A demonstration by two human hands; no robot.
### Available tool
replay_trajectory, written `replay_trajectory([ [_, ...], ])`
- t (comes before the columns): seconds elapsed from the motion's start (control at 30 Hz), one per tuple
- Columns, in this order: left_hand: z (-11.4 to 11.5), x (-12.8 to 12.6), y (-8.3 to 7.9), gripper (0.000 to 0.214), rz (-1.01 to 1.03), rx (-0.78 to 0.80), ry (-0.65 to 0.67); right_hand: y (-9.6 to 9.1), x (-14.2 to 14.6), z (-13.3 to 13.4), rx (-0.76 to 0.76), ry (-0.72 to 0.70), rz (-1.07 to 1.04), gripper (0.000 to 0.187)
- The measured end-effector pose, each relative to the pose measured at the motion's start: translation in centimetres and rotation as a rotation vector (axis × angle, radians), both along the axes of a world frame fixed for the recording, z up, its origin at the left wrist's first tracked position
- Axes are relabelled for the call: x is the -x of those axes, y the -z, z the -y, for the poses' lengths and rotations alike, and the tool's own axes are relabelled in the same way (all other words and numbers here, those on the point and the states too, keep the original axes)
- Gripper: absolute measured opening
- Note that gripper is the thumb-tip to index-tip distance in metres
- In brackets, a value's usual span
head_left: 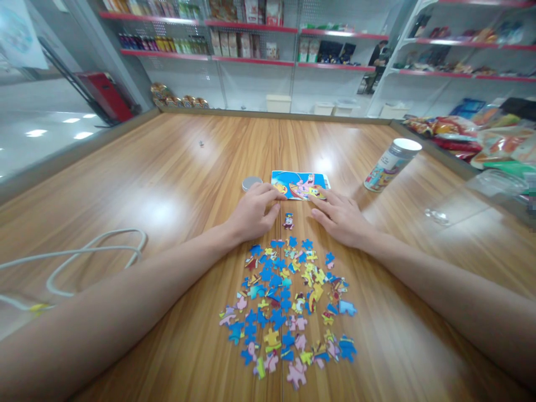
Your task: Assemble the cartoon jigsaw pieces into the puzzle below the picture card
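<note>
A picture card with cartoon figures on blue lies flat on the table. At its lower left corner rest the fingertips of my left hand, thumb apart from the fingers. My right hand has its fingers stretched over the card's lower right part. Between my hands, just below the card, a single jigsaw piece with a figure on it lies on the wood. Closer to me spread many loose jigsaw pieces, mostly blue, yellow and pink. A round grey lid sits just beyond my left hand.
A printed cylindrical can stands at the right. A pale cable loops on the left of the wooden table. Snack packets and a clear plastic container are along the right edge. Stocked shelves line the back wall.
</note>
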State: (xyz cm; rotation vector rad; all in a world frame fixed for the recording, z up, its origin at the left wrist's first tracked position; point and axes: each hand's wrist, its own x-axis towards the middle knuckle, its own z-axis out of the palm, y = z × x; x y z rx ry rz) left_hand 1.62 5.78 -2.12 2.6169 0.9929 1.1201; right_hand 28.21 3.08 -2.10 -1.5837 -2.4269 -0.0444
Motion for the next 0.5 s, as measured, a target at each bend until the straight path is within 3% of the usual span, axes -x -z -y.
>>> replay_trajectory([
  [0.17, -0.4, 0.1, 0.6, 0.027, -0.005, -0.008, -0.026, 0.3, 0.4, 0.4, 0.016, -0.054, -0.002, 0.052],
  [0.33, 0.2, 0.1, -0.7, 0.037, 0.117, -0.082, -0.096, -0.7, 0.9, 1.0, -0.203, -0.179, -0.376, 0.045],
  [0.5, 1.7, 0.4, -2.3, 0.066, 0.121, -0.237, 0.046, -2.0, 1.4, 2.8, -0.324, -0.327, -0.472, 0.061],
])
